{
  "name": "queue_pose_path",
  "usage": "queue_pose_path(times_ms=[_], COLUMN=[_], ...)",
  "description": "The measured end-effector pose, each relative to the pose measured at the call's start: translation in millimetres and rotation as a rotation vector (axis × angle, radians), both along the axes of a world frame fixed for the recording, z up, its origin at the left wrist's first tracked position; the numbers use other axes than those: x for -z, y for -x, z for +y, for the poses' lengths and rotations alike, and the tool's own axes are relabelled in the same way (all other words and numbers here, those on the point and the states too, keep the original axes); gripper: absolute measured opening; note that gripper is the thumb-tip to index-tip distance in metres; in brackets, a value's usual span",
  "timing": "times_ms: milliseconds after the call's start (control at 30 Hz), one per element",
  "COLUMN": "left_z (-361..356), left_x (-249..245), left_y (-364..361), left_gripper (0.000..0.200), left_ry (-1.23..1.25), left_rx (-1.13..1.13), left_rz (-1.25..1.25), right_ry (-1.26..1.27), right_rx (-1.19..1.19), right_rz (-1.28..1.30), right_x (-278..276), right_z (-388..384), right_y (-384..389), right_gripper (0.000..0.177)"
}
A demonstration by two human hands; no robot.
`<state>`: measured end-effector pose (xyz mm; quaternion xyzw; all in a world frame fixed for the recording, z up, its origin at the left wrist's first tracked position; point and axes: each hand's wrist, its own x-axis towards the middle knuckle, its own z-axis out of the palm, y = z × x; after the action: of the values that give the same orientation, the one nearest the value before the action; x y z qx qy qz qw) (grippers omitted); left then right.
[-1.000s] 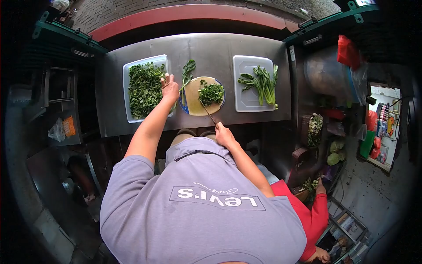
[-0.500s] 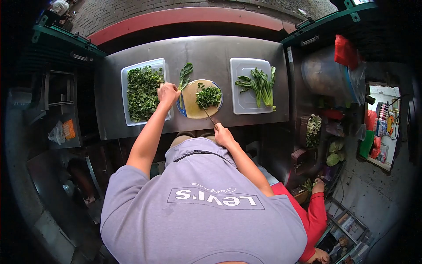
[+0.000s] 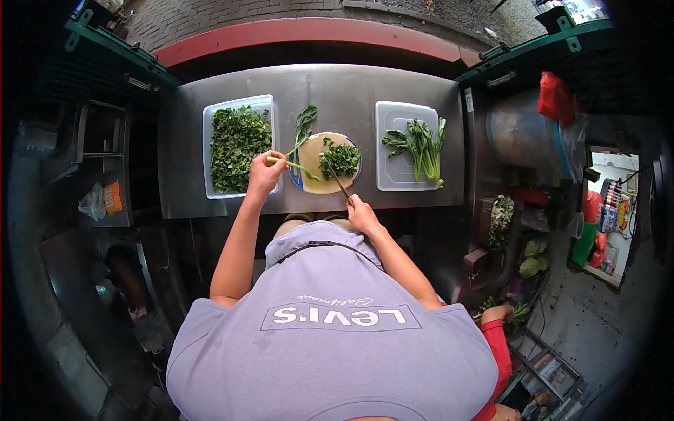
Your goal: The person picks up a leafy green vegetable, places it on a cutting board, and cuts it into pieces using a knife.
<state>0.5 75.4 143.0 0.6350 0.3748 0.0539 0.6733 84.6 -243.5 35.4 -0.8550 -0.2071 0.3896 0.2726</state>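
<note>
A person in a grey shirt works at the near edge of a metal desk [image 3: 337,91], a green stalk [image 3: 300,168] pinched in the closed fingers of the left hand [image 3: 264,174], its end over the left side of a round board [image 3: 307,151]. The right hand [image 3: 362,214] has its fingers wrapped around the handle of a knife [image 3: 338,181], whose blade slants over the board beside a pile of chopped greens [image 3: 341,160]. A leafy sprig [image 3: 305,125] lies just beyond the board's left side. Toward the desk's left edge, a tub [image 3: 208,165] holds cut leaves [image 3: 235,144]; toward the right edge, whole greens [image 3: 425,151] rest on a pale tray [image 3: 390,175]. At lower right, a red-sleeved co-worker's hand [image 3: 497,313] is at some greenery [image 3: 519,312].
</note>
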Motion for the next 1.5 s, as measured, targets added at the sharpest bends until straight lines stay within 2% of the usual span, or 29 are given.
queue_pose_path(times_ms=[167,267,367,433,567,633,667,700,767,800,833,900,933,1000,1033,1100,1133,1167,1233,1500], left_z=[-16.0,-26.9,-38.8,-47.0,-70.5,-82.4,-87.5,-90.6,-91.9,-92.1,-92.9,-94.6,-96.1,-102.4,-105.3,-107.9,-107.6,-109.5,-113.0,-111.4], left_x=[14.7,16.8,24.3,47.2,112.0,167.6,167.8,162.0,148.5,149.9,151.0,145.9,140.3,128.8,127.0,125.2,127.6,128.3,123.6,139.1], left_y=[19.0,24.1,25.3,28.8,35.8,46.5,50.3,51.5,51.8,53.7,55.9,57.6,56.8,55.8,55.3,53.4,51.3,51.9,48.1,52.4], left_gripper=[0.009,0.010,0.011,0.011,0.013,0.013,0.017,0.017,0.017,0.023,0.023,0.033,0.033,0.051,0.051,0.062,0.070,0.070,0.068,0.065], left_ry=[0.123,0.261,0.256,0.252,0.252,0.077,-0.145,-0.139,-0.449,-0.476,-0.473,-0.610,-0.609,-0.812,-0.811,-1.052,-1.086,-1.085,-1.124,-1.048], left_rx=[-0.139,-0.254,-0.322,-0.319,-0.301,-0.236,-0.200,-0.199,-0.030,0.020,0.014,0.185,0.182,0.370,0.368,0.485,0.558,0.556,0.691,0.642], left_rz=[0.001,-0.103,-0.198,-0.200,0.113,0.207,0.273,0.270,0.514,0.534,0.535,0.469,0.469,0.490,0.494,0.350,0.302,0.304,0.361,0.305], right_ry=[0.004,-0.054,-0.095,-0.057,-0.128,-0.075,-0.070,-0.032,0.008,0.016,0.023,0.006,0.014,0.020,0.056,0.089,0.093,0.098,0.091,0.127], right_rx=[0.012,0.020,0.060,0.077,0.090,0.066,0.066,0.035,-0.001,-0.041,-0.082,-0.117,-0.140,-0.166,-0.188,-0.213,-0.213,-0.214,-0.218,-0.255], right_rz=[-0.034,-0.054,-0.052,-0.043,-0.047,-0.044,-0.046,-0.056,-0.070,-0.080,-0.091,-0.124,-0.133,-0.137,-0.139,-0.143,-0.145,-0.147,-0.152,-0.164], right_x=[-9.2,-13.9,-24.5,-19.2,-12.7,-7.0,-6.7,-7.0,-9.1,-9.6,-11.5,-7.3,-5.6,-2.2,-0.5,2.6,3.8,4.9,1.1,-5.2], right_z=[5.9,9.1,15.6,16.8,20.0,19.7,20.1,20.1,21.1,21.0,22.3,23.0,23.7,24.5,25.2,26.7,26.6,26.1,26.8,22.6], right_y=[-4.8,-8.7,-7.7,-5.3,2.9,7.2,9.0,11.2,12.6,14.4,15.7,17.7,18.4,20.9,21.1,21.2,21.3,22.2,22.0,20.0], right_gripper=[0.022,0.020,0.019,0.018,0.017,0.017,0.017,0.017,0.017,0.018,0.019,0.019,0.019,0.018,0.018,0.019,0.019,0.019,0.019,0.019])
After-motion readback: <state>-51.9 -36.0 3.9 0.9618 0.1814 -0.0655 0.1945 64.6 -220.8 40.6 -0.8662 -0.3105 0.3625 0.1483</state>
